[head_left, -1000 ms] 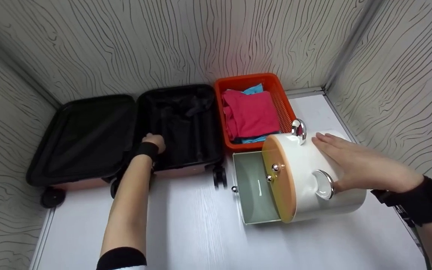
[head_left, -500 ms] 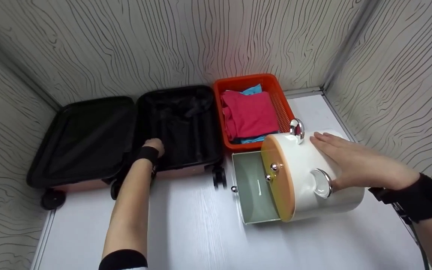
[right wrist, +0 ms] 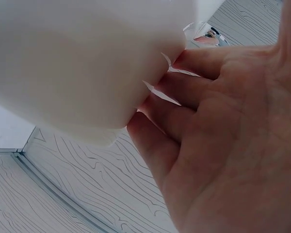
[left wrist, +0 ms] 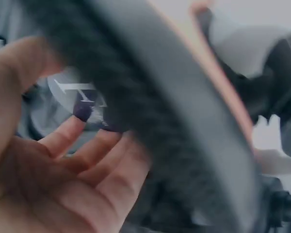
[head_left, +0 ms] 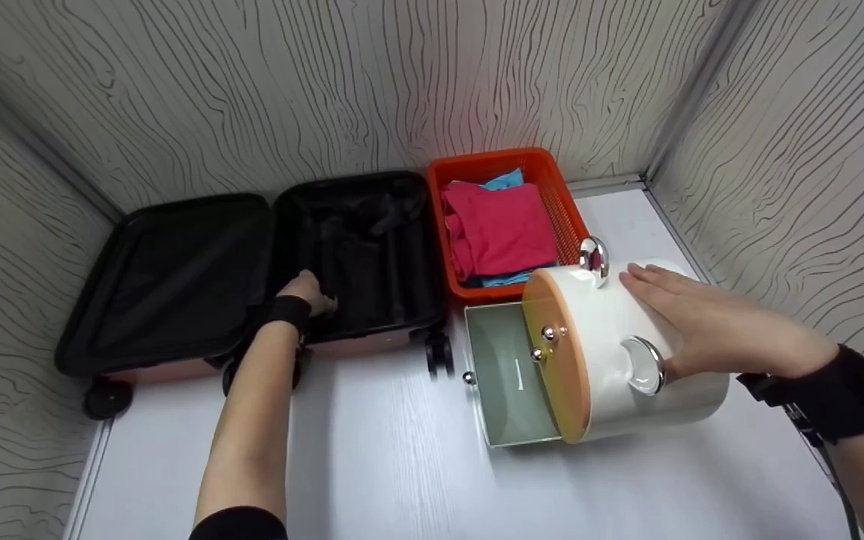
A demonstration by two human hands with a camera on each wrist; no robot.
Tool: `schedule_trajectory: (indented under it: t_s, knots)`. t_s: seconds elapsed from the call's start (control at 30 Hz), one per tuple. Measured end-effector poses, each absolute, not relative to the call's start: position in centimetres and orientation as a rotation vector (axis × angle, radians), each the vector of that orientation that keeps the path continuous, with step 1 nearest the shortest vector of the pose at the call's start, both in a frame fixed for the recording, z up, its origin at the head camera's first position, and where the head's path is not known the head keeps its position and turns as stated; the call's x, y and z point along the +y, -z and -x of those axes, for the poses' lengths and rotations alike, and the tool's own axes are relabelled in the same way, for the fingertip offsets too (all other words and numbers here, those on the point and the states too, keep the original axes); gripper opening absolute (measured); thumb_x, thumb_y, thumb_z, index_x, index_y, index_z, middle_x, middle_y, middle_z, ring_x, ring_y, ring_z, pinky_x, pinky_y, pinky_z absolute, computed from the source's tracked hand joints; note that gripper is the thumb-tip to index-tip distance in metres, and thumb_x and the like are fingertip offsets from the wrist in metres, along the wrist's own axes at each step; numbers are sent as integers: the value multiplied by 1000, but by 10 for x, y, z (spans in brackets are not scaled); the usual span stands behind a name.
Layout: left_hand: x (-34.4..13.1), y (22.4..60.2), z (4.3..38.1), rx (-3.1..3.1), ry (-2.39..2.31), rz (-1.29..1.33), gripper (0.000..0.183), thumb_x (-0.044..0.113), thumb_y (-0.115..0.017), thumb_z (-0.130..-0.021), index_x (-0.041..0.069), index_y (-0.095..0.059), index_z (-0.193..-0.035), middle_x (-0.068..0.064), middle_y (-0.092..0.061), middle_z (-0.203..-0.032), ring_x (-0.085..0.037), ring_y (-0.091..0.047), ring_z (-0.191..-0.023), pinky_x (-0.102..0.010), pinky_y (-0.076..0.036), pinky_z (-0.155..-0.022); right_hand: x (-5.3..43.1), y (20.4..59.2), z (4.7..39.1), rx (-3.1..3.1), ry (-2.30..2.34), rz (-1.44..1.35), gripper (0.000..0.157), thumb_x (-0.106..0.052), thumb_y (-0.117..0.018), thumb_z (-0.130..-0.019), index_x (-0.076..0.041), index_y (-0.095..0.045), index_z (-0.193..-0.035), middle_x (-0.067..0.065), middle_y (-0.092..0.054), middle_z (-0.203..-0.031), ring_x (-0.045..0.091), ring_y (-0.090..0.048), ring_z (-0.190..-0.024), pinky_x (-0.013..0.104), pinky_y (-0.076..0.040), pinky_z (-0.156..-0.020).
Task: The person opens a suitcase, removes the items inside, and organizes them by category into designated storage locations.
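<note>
My left hand point(head_left: 307, 293) reaches into the near left corner of the right half of an open black-lined suitcase point(head_left: 361, 330). In the left wrist view, its thumb and bent fingers point(left wrist: 63, 141) lie about a round, glossy disc point(left wrist: 63, 99) with white lettering. The suitcase's blurred dark rim point(left wrist: 160, 121) hides part of both, so a grip cannot be made out. My right hand point(head_left: 724, 326) rests on a glossy white storage box point(head_left: 612, 375), its fingers straight against the surface. The box has an orange front point(head_left: 563, 397), and a pale green drawer point(head_left: 507, 375) is pulled out.
Behind the storage box stands an orange basket point(head_left: 567, 202) holding a folded pink cloth point(head_left: 503, 229) and blue cloth point(head_left: 503, 180). The suitcase's other half point(head_left: 177, 277) lies to the left. Patterned panels point(head_left: 372, 82) enclose the white table point(head_left: 387, 465).
Inside the suitcase, my left hand has shifted slightly, and a fingertip now shows on its right side. My right hand stays on the storage box.
</note>
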State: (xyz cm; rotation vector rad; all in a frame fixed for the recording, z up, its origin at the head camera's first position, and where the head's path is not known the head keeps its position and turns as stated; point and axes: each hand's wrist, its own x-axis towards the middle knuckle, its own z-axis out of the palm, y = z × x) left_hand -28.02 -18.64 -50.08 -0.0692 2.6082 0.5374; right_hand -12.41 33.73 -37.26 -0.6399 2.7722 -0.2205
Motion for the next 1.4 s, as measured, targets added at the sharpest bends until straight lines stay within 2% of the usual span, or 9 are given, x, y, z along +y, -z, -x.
schedule_trajectory:
  t_s: [0.17,0.27,0.5,0.67,0.8,0.97,1.1,1.27,1.4]
  knots:
    - [-149,490,283,2815,-738,-172,67,31,-69,-92,2,-44,-147,-27,-48,-139,-43,-47,-127,-54,-41,-104,341,373,122,2775,222,628,117,-36,-91,-67,-1,-28,-160,22,-30,-163,43,-25,-150,63,-29,-114]
    - [-112,481,273,2914,-795,-440,63,31,-74,-88,11,-53,-145,-19,-52,-137,-36,-48,-123,-50,-45,-97,342,374,123,2773,233,628,119,-37,-91,-66,-1,-29,-160,23,-30,-163,44,-25,-150,63,-28,-115]
    - [-29,468,224,2875,-544,-1104,69,33,-80,-87,5,-55,-145,-13,-60,-132,-28,-55,-117,-39,-45,-102,343,374,123,2777,219,628,118,-35,-91,-65,-1,-28,-160,23,-30,-163,44,-25,-149,63,-29,-114]
    - [11,482,194,2785,-302,-1348,53,35,-83,-85,8,-67,-128,-7,-65,-116,-24,-60,-105,-37,-51,-92,343,374,123,2778,218,609,117,-32,-90,-65,-1,-29,-160,22,-30,-163,43,-26,-149,64,-29,-114]
    - [31,504,178,2747,-56,-1410,44,42,-82,-84,12,-72,-116,-3,-67,-104,-20,-62,-95,-34,-52,-82,341,374,124,2777,225,608,116,-32,-90,-66,-2,-29,-160,22,-30,-163,43,-25,-149,64,-29,-114]
    - [48,522,169,2704,141,-1400,37,45,-82,-84,17,-74,-108,0,-68,-101,-19,-64,-91,-32,-49,-78,340,373,124,2772,230,615,116,-34,-90,-67,-3,-29,-160,21,-30,-164,42,-25,-150,64,-28,-114]
    - [55,531,165,2700,222,-1370,33,41,-80,-86,18,-74,-108,1,-69,-100,-18,-65,-91,-33,-50,-83,338,373,125,2771,221,621,116,-33,-90,-67,-3,-29,-160,21,-30,-163,43,-25,-150,64,-29,-114]
    - [60,541,164,2717,261,-1327,32,40,-79,-87,17,-73,-110,-1,-70,-103,-20,-66,-96,-39,-50,-96,336,371,125,2772,217,613,115,-34,-90,-67,-3,-29,-160,21,-30,-163,43,-25,-150,65,-30,-113]
    - [62,541,163,2719,288,-1304,33,38,-80,-86,18,-72,-110,0,-70,-103,-19,-66,-97,-39,-49,-99,335,371,125,2772,217,618,115,-34,-90,-68,-3,-29,-160,21,-30,-163,43,-26,-149,65,-30,-113]
